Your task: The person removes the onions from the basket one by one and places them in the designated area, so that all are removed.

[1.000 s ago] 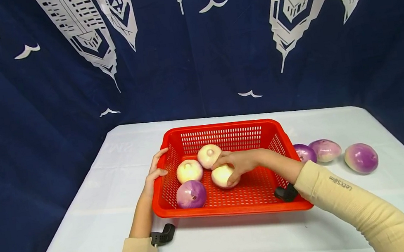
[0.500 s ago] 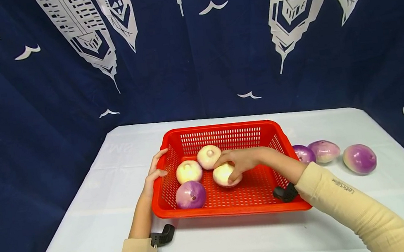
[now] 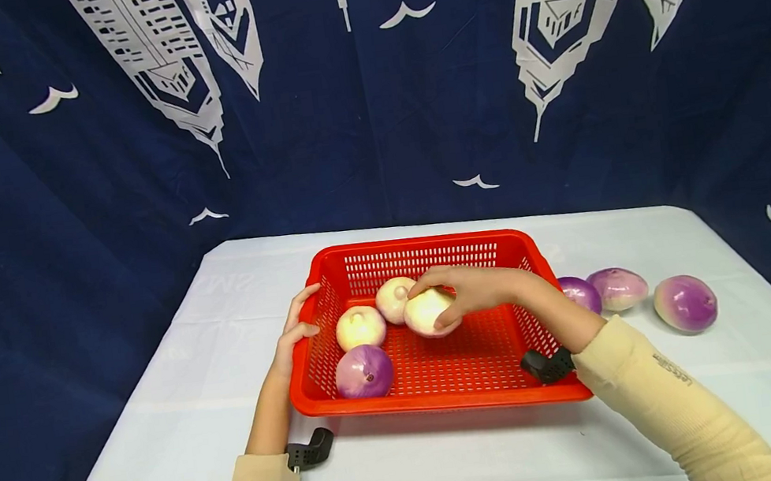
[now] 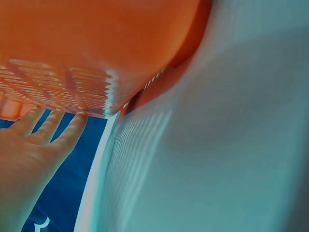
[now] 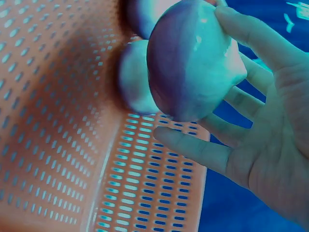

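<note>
In the head view my right hand [image 3: 473, 290] holds a white-and-purple onion [image 3: 428, 315] inside the red perforated basket [image 3: 447, 404]. The right wrist view shows thumb and fingers around this onion [image 5: 193, 63], its pale nub turned toward the palm. Two more onions lie pale side up: one behind it [image 3: 394, 296] and one to its left [image 3: 360, 327]. A purple onion [image 3: 365, 371] is at the basket's front left. My left hand [image 3: 290, 345] grips the basket's left rim. In the left wrist view, several fingers [image 4: 67, 137] of this hand reach to the basket's slotted wall [image 4: 72, 89].
Outside the basket's right side, a purple onion [image 3: 581, 295], a pinkish one [image 3: 618, 288] and another purple one [image 3: 685, 304] lie on the white-covered table [image 3: 185, 422]. A dark blue curtain [image 3: 359, 132] with white prints hangs behind the table's back edge.
My right hand has shifted the gripped onion slightly back in the basket, closer to the rear onion and partly overlapping it in view. The left hand has stayed at the rim.
</note>
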Available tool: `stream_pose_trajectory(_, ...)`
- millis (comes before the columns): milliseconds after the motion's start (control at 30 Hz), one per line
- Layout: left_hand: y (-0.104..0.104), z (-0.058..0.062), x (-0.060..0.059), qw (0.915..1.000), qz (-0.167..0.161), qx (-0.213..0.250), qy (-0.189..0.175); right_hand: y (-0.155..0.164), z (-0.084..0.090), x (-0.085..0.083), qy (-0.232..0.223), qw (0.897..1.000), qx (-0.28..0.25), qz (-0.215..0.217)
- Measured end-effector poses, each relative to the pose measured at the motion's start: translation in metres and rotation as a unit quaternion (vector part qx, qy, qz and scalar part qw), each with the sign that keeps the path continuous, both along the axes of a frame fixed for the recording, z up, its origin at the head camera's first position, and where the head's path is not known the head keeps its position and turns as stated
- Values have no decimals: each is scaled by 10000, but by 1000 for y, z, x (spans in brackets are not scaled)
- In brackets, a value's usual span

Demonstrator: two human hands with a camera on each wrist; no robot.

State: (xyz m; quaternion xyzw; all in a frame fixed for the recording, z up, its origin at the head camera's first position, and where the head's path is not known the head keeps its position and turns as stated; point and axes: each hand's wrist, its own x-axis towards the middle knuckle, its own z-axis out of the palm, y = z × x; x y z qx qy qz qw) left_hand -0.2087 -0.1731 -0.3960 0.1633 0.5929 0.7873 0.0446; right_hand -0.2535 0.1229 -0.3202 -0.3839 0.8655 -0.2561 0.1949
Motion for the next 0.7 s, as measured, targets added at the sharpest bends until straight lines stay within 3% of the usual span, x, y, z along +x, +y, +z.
stream_pose_trajectory(200, 0, -1, -1, 10000, 26, -32, -1, 8, 7, 5, 237, 9984, -519, 10)
stream_pose_trajectory(367, 0, -2, -1, 10000, -6, -4, -1, 13, 14, 12, 235, 9964, -776, -242)
stream_pose_trajectory(700, -1, 0, -1, 10000, -13, -7, 45, 27, 33, 26, 588, 9908, -873, -855)
